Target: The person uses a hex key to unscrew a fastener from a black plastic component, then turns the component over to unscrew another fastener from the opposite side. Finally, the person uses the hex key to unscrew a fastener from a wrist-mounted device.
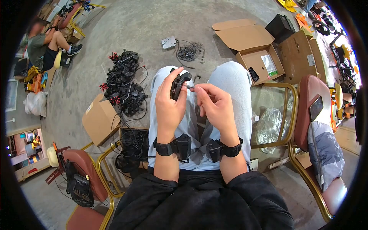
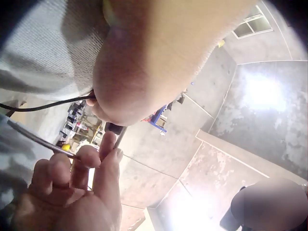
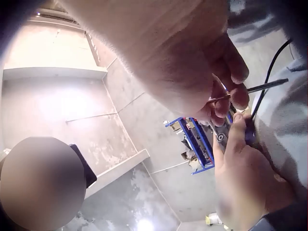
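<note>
My left hand (image 1: pixel 168 107) holds a black curved part (image 1: pixel 180 85) upright above my lap, fingers behind it and thumb along its near side. A thin black cable (image 2: pixel 53 104) runs close to that hand in the left wrist view. My right hand (image 1: pixel 216 105) pinches a thin metal hex key (image 1: pixel 189 87) between thumb and fingertips, its tip right at the black part. In the right wrist view one arm of the hex key (image 3: pixel 269 85) sticks out past the fingers, and a round screw head (image 3: pixel 220 137) shows on the part. My palms hide much of the work.
On the floor lie a heap of black parts with cables (image 1: pixel 124 84), a metal box (image 1: pixel 168 43) and a small pile of dark pieces (image 1: pixel 188 53). Open cardboard boxes (image 1: pixel 245 36) stand front right. Chairs (image 1: pixel 318 111) flank me; a seated person (image 1: pixel 42 48) is far left.
</note>
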The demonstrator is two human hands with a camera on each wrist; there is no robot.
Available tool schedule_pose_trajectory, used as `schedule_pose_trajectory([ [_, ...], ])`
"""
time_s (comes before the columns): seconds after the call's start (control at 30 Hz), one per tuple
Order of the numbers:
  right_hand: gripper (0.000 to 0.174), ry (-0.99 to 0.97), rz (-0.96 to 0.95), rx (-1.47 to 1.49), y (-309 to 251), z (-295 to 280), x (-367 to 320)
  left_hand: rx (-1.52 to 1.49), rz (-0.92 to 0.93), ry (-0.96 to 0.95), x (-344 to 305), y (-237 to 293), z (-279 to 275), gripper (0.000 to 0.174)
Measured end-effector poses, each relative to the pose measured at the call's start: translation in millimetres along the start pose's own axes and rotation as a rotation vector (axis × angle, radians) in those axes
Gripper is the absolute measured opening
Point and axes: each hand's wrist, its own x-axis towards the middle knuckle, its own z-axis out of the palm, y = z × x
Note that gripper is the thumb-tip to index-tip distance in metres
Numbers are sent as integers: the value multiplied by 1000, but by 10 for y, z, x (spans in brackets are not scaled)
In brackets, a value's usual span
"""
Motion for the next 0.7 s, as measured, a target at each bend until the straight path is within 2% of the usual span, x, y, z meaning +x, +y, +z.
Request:
schedule_pose_trajectory([
  [0.07,15,22,-56,-44,53,24,14,-8,-6,-1,-1,-5,8,41],
  [0.13,14,70,-382,-247,97,43,43,-40,-20,28,1,1,21,42],
  [0.17,14,69,-382,-247,90,48,48,-40,-20,28,6,8,18,42],
  [0.23,14,130,-519,-333,73,58,56,15,74,37,15,24,8,43],
  [0.27,14,129,-519,-333,77,63,65,15,74,38,11,16,8,43],
  [0.33,14,181,-672,-446,89,70,80,5,15,33,2,-7,9,42],
  [0.37,14,181,-673,-445,89,66,67,5,15,33,3,0,5,42],
  [0.43,14,64,-256,-227,82,47,23,33,24,-5,7,18,-5,41],
  [0.47,14,64,-256,-228,62,34,15,32,24,-6,5,16,-5,41],
  [0.53,14,32,-6,-81,18,13,2,-13,0,-2,-1,9,0,41],
  [0.67,14,58,-111,-141,24,26,2,32,55,9,2,6,-3,41],
  [0.7,14,65,-221,-205,35,34,11,13,23,-1,-2,8,-4,42],
])
